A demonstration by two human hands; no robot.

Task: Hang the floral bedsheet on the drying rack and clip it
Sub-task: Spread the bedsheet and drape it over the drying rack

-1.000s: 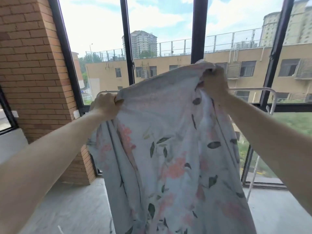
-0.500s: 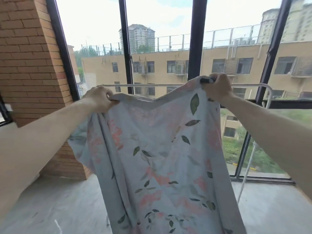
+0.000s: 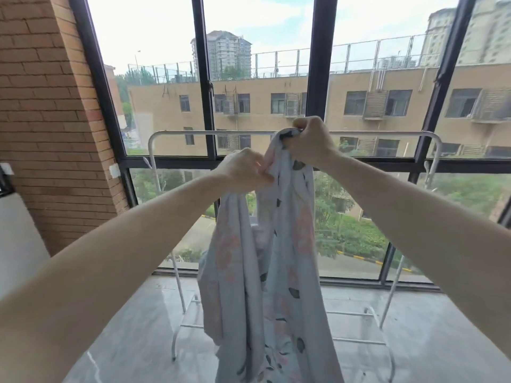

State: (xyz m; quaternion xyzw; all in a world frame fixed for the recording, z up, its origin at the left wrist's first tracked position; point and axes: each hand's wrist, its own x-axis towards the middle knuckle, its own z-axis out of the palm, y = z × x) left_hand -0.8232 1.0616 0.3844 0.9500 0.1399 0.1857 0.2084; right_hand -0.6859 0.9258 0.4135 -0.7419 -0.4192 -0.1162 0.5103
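Observation:
The floral bedsheet (image 3: 279, 258), pale blue with pink flowers and dark leaves, hangs bunched in a narrow column in front of the white drying rack (image 3: 210, 132). My right hand (image 3: 309, 140) grips its top edge at the level of the rack's top bar, near the bar's middle. My left hand (image 3: 244, 170) grips the sheet a little lower and to the left, close to the right hand. Whether the cloth lies over the bar I cannot tell. No clip shows in either hand.
A clip (image 3: 428, 172) hangs on the rack's right upright. Tall black-framed windows (image 3: 315, 78) stand right behind the rack. A brick wall (image 3: 47, 106) closes the left side. The grey floor (image 3: 138, 327) lies below; the rack's lower rails (image 3: 356, 341) cross it.
My hands have come together, so the sheet that was spread wide between them now hangs gathered in a narrow bunch. The view has tilted down, showing the rack's legs.

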